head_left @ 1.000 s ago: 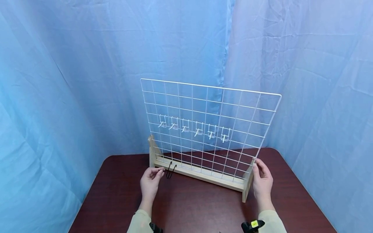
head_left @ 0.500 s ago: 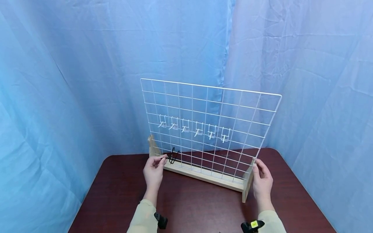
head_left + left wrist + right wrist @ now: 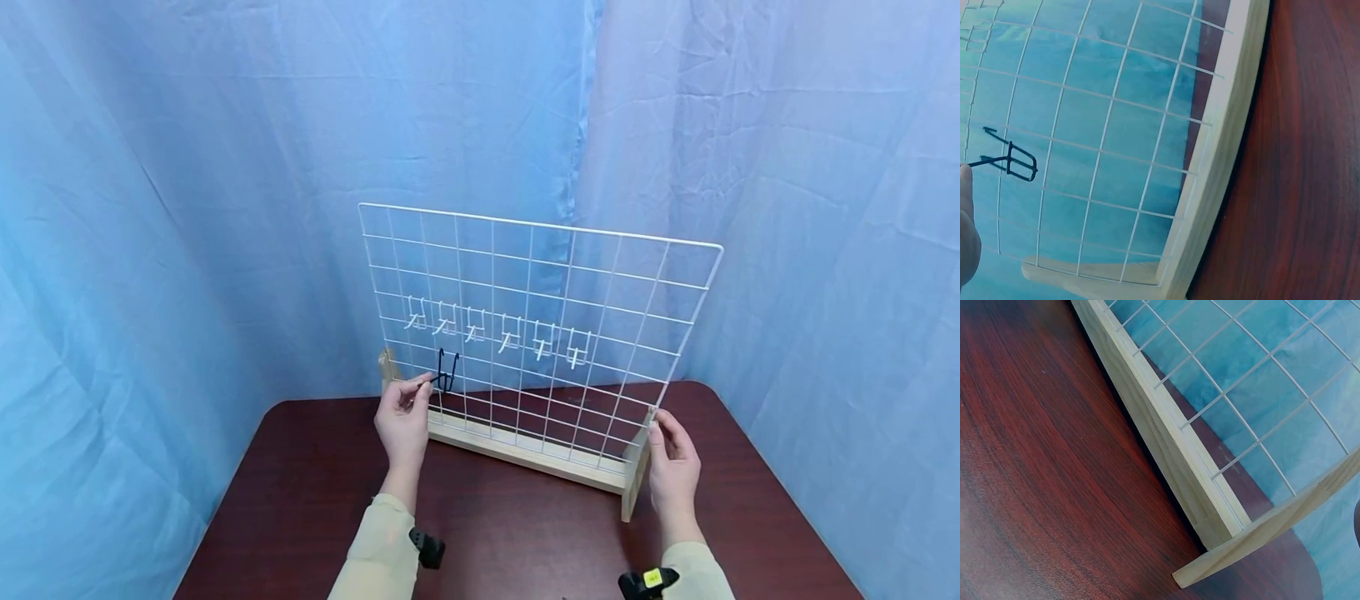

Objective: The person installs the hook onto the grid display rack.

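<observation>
A white wire grid panel [image 3: 540,225] stands upright in a wooden stand [image 3: 525,457]. My left hand [image 3: 403,425] pinches the prong of a black wire hook [image 3: 447,382] between thumb and fingers, in front of the lower left of the panel. In the left wrist view, the frame of the black hook [image 3: 1009,157] appears close to the grid wires; whether it touches them I cannot tell. My right hand [image 3: 675,467] grips the top of the stand's right side piece at the panel's edge. The right wrist view barely shows that hand.
Several white hooks [image 3: 508,340] hang in a row across the middle of the grid. The stand rests on a dark red wooden table [image 3: 517,533]. Blue curtains [image 3: 480,100] surround the table at the back and sides.
My left hand has raised the black hook from in front of the stand's base up to the grid, below the white hooks. The right hand stays at the stand's right side.
</observation>
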`<control>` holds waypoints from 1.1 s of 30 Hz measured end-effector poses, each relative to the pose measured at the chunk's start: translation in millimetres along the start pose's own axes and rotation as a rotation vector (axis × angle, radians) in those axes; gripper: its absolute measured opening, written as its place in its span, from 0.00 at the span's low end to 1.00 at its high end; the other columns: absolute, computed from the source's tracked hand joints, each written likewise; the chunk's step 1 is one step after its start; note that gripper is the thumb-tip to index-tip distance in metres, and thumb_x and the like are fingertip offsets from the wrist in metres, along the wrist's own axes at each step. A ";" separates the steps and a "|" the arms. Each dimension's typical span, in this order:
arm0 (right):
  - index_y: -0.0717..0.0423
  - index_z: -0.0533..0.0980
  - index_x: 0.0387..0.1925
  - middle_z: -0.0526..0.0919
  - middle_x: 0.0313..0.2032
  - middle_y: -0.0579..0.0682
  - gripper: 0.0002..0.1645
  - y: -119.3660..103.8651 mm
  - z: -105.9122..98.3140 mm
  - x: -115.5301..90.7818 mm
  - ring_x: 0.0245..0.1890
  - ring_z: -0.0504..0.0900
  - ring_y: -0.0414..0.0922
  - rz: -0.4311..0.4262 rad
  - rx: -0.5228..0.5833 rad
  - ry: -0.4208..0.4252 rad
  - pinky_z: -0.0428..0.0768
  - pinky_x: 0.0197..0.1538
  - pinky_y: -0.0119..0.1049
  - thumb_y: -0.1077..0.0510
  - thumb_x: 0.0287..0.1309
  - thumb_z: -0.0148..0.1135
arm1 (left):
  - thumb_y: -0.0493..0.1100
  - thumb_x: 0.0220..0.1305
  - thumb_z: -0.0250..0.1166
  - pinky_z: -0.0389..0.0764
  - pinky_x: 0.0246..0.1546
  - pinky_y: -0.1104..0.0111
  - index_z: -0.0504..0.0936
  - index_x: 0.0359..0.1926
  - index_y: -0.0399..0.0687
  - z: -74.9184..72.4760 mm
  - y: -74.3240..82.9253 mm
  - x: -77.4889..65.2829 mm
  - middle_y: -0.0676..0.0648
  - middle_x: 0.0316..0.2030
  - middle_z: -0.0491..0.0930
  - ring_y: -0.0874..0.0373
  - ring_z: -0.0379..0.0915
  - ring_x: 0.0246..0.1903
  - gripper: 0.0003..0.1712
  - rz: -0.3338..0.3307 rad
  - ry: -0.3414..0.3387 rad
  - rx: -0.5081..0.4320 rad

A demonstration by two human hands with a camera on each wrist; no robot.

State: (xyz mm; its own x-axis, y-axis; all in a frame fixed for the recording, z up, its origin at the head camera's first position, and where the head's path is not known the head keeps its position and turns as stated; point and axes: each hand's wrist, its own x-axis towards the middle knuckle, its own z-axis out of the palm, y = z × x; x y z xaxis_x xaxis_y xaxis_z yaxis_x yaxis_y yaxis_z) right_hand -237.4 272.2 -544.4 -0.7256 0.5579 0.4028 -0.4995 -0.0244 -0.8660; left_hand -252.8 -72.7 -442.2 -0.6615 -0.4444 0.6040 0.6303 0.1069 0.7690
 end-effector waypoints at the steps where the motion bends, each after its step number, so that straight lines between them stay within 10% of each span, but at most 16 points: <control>1: 0.73 0.74 0.57 0.83 0.48 0.39 0.18 0.0 0.1 -0.1 0.49 0.79 0.35 -0.005 0.004 0.000 0.75 0.50 0.22 0.70 0.68 0.55 | 0.18 0.56 0.64 0.82 0.38 0.77 0.76 0.33 0.20 1.1 1.2 0.9 0.25 0.38 0.82 0.52 0.85 0.37 0.05 0.001 0.006 -0.001; 18: 0.63 0.79 0.55 0.83 0.51 0.47 0.16 0.6 -0.1 -0.6 0.49 0.79 0.36 -0.044 0.046 -0.003 0.75 0.51 0.23 0.69 0.67 0.57 | 0.18 0.56 0.64 0.81 0.39 0.78 0.75 0.32 0.20 11.2 -3.2 4.0 0.26 0.38 0.82 0.29 0.79 0.40 0.05 -0.019 -0.005 0.034; 25: 0.72 0.74 0.57 0.83 0.49 0.41 0.18 -0.5 1.2 -0.9 0.48 0.79 0.35 -0.021 0.032 -0.006 0.75 0.51 0.22 0.71 0.67 0.55 | 0.22 0.57 0.66 0.80 0.39 0.80 0.78 0.31 0.26 7.3 -38.5 -3.8 0.32 0.38 0.85 0.38 0.83 0.41 0.04 -0.063 0.002 0.032; 33: 0.65 0.78 0.56 0.84 0.48 0.42 0.17 1.0 -0.3 -1.2 0.48 0.79 0.35 -0.039 0.073 -0.019 0.76 0.49 0.20 0.67 0.67 0.58 | 0.21 0.56 0.66 0.81 0.42 0.78 0.80 0.34 0.23 1.6 -31.9 -11.7 0.30 0.40 0.84 0.34 0.81 0.42 0.05 -0.127 -0.025 0.096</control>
State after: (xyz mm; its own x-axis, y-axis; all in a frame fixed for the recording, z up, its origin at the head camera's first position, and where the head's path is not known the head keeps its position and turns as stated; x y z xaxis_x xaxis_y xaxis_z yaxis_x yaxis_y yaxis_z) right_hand -237.0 271.8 -545.8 -0.7132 0.5439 0.4421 -0.5604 -0.0636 -0.8258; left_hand -265.8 -69.5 -473.5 -0.7443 -0.4376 0.5046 0.4998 0.1363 0.8554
